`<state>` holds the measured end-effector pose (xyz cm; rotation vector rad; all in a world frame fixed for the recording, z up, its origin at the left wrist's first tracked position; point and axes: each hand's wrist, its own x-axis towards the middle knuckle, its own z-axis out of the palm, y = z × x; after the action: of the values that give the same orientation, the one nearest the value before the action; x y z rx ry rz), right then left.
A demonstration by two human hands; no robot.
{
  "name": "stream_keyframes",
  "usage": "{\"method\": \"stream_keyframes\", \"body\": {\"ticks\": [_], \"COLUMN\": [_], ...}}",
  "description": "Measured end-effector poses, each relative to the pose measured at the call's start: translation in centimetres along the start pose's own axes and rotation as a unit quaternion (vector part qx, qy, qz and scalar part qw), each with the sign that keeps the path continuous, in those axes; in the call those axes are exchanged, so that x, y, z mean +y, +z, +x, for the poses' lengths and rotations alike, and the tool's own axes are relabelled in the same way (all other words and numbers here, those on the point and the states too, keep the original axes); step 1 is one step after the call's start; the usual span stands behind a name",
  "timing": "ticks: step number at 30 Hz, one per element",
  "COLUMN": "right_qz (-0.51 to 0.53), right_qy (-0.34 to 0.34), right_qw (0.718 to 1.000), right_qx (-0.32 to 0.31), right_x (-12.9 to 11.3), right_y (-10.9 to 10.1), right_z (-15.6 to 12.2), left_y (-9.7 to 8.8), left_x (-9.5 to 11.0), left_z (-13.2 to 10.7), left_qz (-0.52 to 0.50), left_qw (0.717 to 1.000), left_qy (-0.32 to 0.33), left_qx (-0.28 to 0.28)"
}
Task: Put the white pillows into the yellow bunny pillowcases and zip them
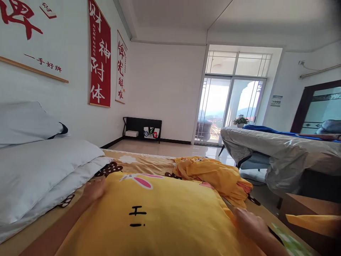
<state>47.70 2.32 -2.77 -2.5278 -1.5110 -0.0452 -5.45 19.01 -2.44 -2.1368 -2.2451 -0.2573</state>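
A big yellow pillow (160, 217) with a bunny print lies in front of me on the bed (144, 161). My left hand (93, 189) grips its far left corner, fingers curled round the edge. My right hand (249, 222) holds the pillow's right edge, fingers closed on the fabric. A crumpled yellow pillowcase or cloth (213, 176) lies just beyond the pillow, on the bed's right side.
A folded white quilt (39, 174) and a white pillow (23, 122) lie on the left by the wall. A table under a grey cover (279, 153) stands to the right. A wooden bedside surface (309, 206) is at lower right. A glass balcony door (229, 106) is ahead.
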Motion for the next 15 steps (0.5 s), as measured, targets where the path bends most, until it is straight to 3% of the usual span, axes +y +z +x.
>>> {"method": "stream_keyframes", "body": {"ticks": [3, 5, 6, 8, 10, 13, 15], "right_qz": [-0.023, -0.012, -0.002, 0.019, 0.032, 0.051, 0.063], "right_qy": [-0.091, -0.177, -0.208, -0.26, -0.289, -0.302, -0.309], "right_qw": [0.993, 0.979, 0.973, 0.962, 0.956, 0.951, 0.948], "right_qx": [0.07, 0.1, 0.103, 0.078, 0.023, -0.029, -0.041], "right_x": [-8.1, -14.3, -17.0, -21.1, -23.0, -22.6, -21.4], "right_y": [-5.1, -5.9, -5.2, -1.6, 3.4, 9.6, 11.4], "right_z": [3.9, 5.7, 6.1, 6.0, 5.2, 4.5, 5.1], "left_y": [-5.9, -8.1, -8.1, -5.6, -1.0, 6.0, 8.4], "left_x": [6.4, 11.6, 14.0, 17.8, 19.9, 20.1, 19.0], "left_z": [3.2, 4.9, 5.3, 4.9, 3.4, 1.7, 2.2], "left_qz": [0.005, -0.003, -0.008, -0.017, -0.025, -0.032, -0.038], "left_qw": [0.994, 0.983, 0.978, 0.967, 0.962, 0.96, 0.961], "left_qy": [0.094, 0.168, 0.199, 0.248, 0.272, 0.272, 0.262], "left_qx": [0.048, 0.067, 0.069, 0.053, 0.014, -0.053, -0.079]}}
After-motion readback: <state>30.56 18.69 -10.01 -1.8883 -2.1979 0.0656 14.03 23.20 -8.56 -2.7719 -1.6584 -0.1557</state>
